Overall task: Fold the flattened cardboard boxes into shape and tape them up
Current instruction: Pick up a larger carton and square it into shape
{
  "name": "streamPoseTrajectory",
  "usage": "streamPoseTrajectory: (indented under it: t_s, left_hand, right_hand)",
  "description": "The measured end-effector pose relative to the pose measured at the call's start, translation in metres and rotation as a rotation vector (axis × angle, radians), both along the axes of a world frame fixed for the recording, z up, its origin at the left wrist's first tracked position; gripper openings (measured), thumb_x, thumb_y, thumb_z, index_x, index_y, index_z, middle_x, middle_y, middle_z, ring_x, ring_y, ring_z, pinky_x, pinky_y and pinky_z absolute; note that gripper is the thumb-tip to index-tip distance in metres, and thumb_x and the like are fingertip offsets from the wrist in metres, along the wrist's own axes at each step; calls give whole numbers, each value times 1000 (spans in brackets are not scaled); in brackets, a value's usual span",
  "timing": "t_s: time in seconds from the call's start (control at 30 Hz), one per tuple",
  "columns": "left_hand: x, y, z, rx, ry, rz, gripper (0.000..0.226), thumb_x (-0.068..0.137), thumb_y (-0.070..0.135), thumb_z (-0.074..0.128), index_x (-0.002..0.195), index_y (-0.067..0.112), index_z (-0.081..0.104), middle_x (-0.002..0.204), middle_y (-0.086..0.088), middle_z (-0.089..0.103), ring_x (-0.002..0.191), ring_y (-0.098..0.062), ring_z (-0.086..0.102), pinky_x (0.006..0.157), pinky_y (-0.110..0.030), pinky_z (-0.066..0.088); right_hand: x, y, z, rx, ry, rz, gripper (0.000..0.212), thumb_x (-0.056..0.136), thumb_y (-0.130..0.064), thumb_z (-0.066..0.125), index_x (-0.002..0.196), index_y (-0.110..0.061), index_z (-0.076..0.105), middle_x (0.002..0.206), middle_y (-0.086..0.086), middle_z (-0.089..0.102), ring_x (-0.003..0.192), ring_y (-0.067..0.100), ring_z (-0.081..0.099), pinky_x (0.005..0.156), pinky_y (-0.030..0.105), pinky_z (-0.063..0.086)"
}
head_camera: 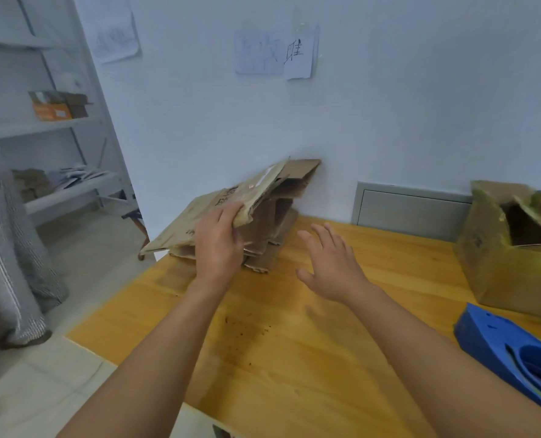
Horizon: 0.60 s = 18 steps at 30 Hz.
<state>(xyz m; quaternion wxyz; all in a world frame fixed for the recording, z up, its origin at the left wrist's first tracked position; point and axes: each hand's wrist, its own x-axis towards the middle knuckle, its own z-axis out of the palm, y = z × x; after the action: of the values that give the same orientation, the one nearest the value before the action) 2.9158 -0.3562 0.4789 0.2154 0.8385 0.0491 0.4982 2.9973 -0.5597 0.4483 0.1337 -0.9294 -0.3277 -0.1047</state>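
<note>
A stack of flattened boxes (263, 235) lies at the far left corner of the wooden table (294, 343), just left of the frame's middle, its far end against the white wall. The left hand (220, 245) grips the near edge of the top flattened box (231, 200), thumb on top and fingers (237, 243) curled under, tilting that sheet up off the pile. The right hand (329, 263) hovers just right of the stack with fingers spread wide, holding nothing. The cardboard looks worn, with soft, frayed edges and creases, so it should be light and fairly stiff across the panels but floppy at the flaps and fold lines. A one-handed grip on an edge will likely let the sheet sag or swing; taking the opposite side with the free hand, on a solid panel and not a loose flap, seems the steadier hold. An already shaped box (509, 248) stands at the right edge of the frame, with a blue tape dispenser (500, 349) in front of it.
</note>
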Motion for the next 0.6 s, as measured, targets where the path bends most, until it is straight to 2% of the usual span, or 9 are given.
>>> streamPoseTrajectory:
  t_s: [0.07, 0.2, 0.27, 0.3, 0.37, 0.5, 0.6]
  left_hand:
    - [-7, -9, 16, -5, -55, -7, 45, 80, -12, 59, 119, 10, 67, 113, -6, 69, 105, -24, 59, 92, -37, 43]
    - [-20, -31, 46, -66, -130, -32, 25, 91, 2, 55, 105, 19, 66, 97, 1, 69, 89, -20, 58, 81, -42, 47]
    - [-27, -42, 59, -105, -189, -42, 26, 96, 11, 52, 90, 36, 53, 78, 14, 59, 74, -8, 48, 69, -40, 44]
    - [-32, -47, 65, -128, -210, -38, 29, 98, 15, 51, 86, 41, 45, 72, 18, 52, 70, -7, 45, 66, -38, 41]
    - [-39, -56, 73, -170, -234, -40, 28, 99, 22, 50, 84, 43, 40, 69, 22, 48, 69, -4, 45, 67, -38, 40]
    - [-46, -68, 79, -147, -214, -59, 11, 100, 26, 47, 92, 32, 52, 77, 19, 53, 72, -10, 49, 69, -40, 47]
    - [-45, -74, 76, -96, -192, -57, 14, 100, 21, 46, 98, 19, 59, 83, 10, 55, 75, -17, 48, 70, -41, 45]
  right_hand:
    - [-3, -10, 10, 36, -20, -16, 73, 96, -45, 52, 156, -30, 15, 166, 3, 7, 154, 26, -4, 123, 54, 10]
    - [-11, -31, 26, 112, -25, -40, 73, 96, -48, 54, 156, -29, 15, 166, 3, 10, 154, 26, 1, 123, 51, 13]
    - [-15, -43, 31, 160, -25, -63, 74, 95, -47, 55, 156, -28, 16, 165, 4, 13, 153, 28, 7, 121, 51, 17]
    - [-16, -49, 33, 187, -22, -82, 75, 95, -46, 56, 156, -28, 16, 165, 5, 13, 153, 28, 10, 120, 51, 19]
    - [-19, -61, 37, 249, -1, -106, 79, 93, -48, 58, 156, -29, 15, 164, 3, 14, 151, 28, 15, 118, 51, 24]
    - [-31, -68, 37, 335, 126, -3, 82, 92, -50, 62, 156, -38, 11, 162, -4, 16, 138, 27, 38, 107, 44, 43]
    - [-40, -64, 27, 297, 219, 58, 80, 94, -46, 62, 157, -35, 15, 161, -3, 20, 140, 25, 37, 104, 37, 40]
